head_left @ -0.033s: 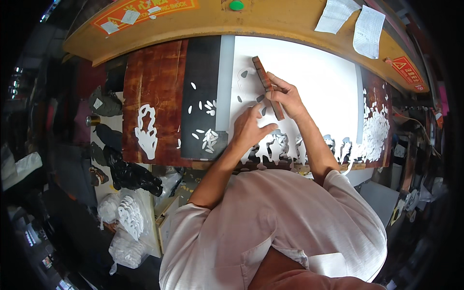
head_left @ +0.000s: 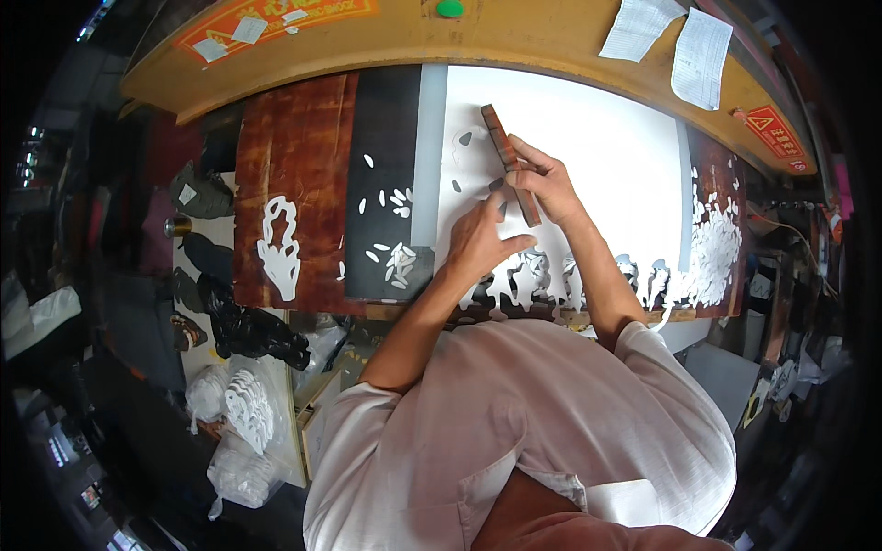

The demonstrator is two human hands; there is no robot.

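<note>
A long, narrow, rust-brown and grey cutting die [head_left: 504,147] stands on edge, tilted, over a white sheet [head_left: 597,138]. My right hand [head_left: 544,186] grips it around its lower half, fingers along one side. To the left, my left hand [head_left: 480,230] rests at the sheet with its thumb stretched away from its fingers, close to the die's near end. It seems to hold nothing. Several small dark holes and a curved outline show in the sheet left of the die. Cut-out gaps and scalloped remnants [head_left: 525,275] line the sheet's near edge.
A yellow-brown machine beam [head_left: 404,41] spans the far side. Small white oval pieces [head_left: 399,264] lie on the black strip at left, with a white looped cut-out [head_left: 278,248] on the brown board. More white scraps [head_left: 715,248] heap at right. Bagged white pieces [head_left: 248,409] sit lower left.
</note>
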